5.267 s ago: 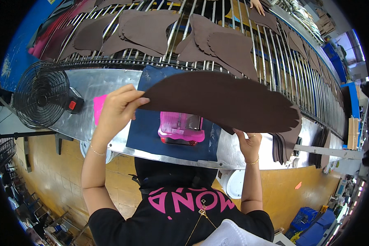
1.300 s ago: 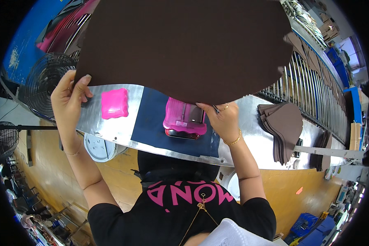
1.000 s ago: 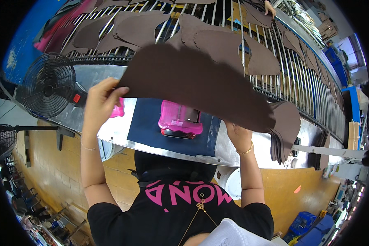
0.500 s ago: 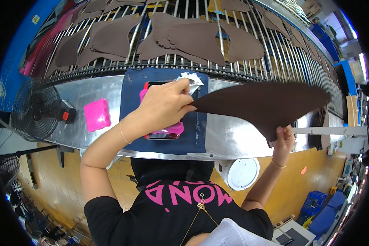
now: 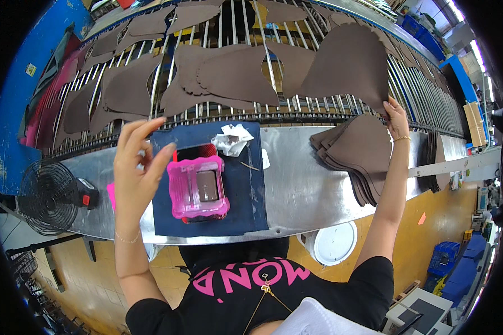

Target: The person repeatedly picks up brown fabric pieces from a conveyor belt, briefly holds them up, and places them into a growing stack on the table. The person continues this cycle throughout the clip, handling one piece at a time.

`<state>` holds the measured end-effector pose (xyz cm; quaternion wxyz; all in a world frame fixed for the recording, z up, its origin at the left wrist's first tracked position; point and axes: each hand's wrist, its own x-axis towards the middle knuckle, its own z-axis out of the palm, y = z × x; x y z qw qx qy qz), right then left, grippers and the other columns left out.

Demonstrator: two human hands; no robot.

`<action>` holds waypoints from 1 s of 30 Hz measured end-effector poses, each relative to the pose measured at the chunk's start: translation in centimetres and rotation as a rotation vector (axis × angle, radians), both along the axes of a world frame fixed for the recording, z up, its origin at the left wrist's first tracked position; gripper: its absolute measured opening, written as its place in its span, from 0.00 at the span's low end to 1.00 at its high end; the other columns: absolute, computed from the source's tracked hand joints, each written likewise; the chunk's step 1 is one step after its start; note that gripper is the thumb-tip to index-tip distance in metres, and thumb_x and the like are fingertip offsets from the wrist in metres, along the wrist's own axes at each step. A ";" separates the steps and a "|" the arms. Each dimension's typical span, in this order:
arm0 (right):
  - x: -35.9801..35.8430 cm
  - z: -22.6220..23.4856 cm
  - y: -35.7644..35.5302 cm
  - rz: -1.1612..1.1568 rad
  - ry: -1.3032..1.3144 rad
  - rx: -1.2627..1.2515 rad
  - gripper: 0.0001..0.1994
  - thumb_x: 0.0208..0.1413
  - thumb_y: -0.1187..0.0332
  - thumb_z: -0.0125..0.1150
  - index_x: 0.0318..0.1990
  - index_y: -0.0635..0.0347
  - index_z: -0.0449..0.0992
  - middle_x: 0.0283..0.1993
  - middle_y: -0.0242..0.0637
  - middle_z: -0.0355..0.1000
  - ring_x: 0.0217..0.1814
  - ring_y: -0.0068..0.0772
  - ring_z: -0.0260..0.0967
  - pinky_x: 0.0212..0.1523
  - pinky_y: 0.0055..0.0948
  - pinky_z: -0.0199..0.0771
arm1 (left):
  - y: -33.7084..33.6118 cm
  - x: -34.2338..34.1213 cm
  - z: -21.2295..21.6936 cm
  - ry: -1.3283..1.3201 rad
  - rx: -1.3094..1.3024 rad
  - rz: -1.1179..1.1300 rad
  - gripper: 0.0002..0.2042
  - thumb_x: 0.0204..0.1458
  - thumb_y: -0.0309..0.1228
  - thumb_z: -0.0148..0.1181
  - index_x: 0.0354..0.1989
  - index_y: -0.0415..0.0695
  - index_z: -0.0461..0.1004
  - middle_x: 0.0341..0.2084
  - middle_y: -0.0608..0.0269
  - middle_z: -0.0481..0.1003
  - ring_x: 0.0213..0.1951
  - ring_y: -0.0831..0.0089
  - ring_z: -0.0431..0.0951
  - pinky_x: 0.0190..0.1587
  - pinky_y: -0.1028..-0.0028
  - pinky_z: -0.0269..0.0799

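Observation:
My right hand [image 5: 395,120] pinches the lower right corner of a brown cut sheet [image 5: 349,67], whose broad end stretches over the metal bars of the rack. My left hand [image 5: 135,170] is raised at the left of a dark blue mat [image 5: 243,209], thumb and fingers apart, holding nothing. Lying on the mat is a pink scalloped plastic box [image 5: 184,192], with a small dark block showing inside; a black and red container sits partly hidden beneath it. A crumpled white paper [image 5: 233,139] rests behind the box. Beside my right forearm, a fanned stack of similar brown sheets [image 5: 349,153] covers the metal table.
Across the far side runs a rack of metal bars [image 5: 218,33] bearing several brown sheets [image 5: 229,72]. A black fan [image 5: 47,192] stands at the left. A white bar [image 5: 458,163] juts in from the right, near more dark sheets. Below the table edge is a white bucket [image 5: 335,244].
My right hand has carried the brown sheet away and right, onto the bars. My left hand has let go of its tip and drawn left, uncovering the pink box. The stack is now exposed.

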<state>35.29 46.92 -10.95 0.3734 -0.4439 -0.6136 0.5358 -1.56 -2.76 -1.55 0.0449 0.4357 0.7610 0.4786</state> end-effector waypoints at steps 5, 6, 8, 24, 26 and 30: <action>-2.9 -5.2 5.2 0.050 -0.174 -0.082 0.21 0.57 0.74 0.58 0.58 0.69 0.67 0.46 0.35 0.75 0.37 0.18 0.70 0.37 0.17 0.70 | -3.3 -2.4 -2.6 -0.068 -0.026 0.180 0.19 0.48 0.22 0.62 0.51 0.45 0.72 0.42 0.66 0.69 0.25 0.87 0.65 0.23 0.86 0.59; -3.6 -6.4 6.2 0.068 -0.192 -0.074 0.22 0.57 0.74 0.58 0.58 0.69 0.67 0.45 0.35 0.75 0.36 0.18 0.70 0.36 0.17 0.70 | -3.8 -2.7 -2.9 -0.072 -0.043 0.205 0.19 0.48 0.22 0.62 0.51 0.45 0.72 0.42 0.66 0.69 0.25 0.87 0.65 0.23 0.86 0.59; -4.7 -7.2 6.6 0.073 -0.266 -0.079 0.22 0.56 0.73 0.59 0.58 0.67 0.68 0.45 0.36 0.75 0.37 0.20 0.72 0.38 0.20 0.71 | -4.5 -2.8 -3.3 -0.072 -0.072 0.256 0.19 0.49 0.23 0.61 0.52 0.45 0.72 0.41 0.65 0.70 0.26 0.86 0.66 0.27 0.85 0.60; -1.7 -4.6 -6.3 -0.263 -0.873 0.638 0.20 0.48 0.52 0.64 0.48 0.46 0.77 0.51 0.35 0.72 0.55 0.40 0.68 0.52 0.53 0.63 | -6.4 -3.7 -6.2 -0.140 -0.049 0.306 0.18 0.52 0.24 0.59 0.53 0.42 0.70 0.42 0.62 0.70 0.25 0.84 0.64 0.35 0.81 0.62; 3.4 -5.7 -10.6 -0.351 -0.967 0.584 0.21 0.49 0.51 0.63 0.48 0.48 0.77 0.51 0.37 0.71 0.55 0.41 0.67 0.53 0.53 0.63 | -6.6 -3.8 -6.7 -0.171 -0.034 0.288 0.18 0.53 0.25 0.59 0.54 0.42 0.70 0.43 0.62 0.70 0.24 0.86 0.63 0.31 0.83 0.61; 7.9 -5.3 -19.0 -0.734 -1.297 0.056 0.30 0.51 0.45 0.60 0.58 0.51 0.71 0.60 0.42 0.66 0.60 0.47 0.64 0.57 0.58 0.59 | -6.4 -3.7 -7.4 -0.253 -0.010 0.225 0.18 0.54 0.26 0.58 0.54 0.42 0.70 0.44 0.63 0.70 0.23 0.87 0.63 0.23 0.86 0.59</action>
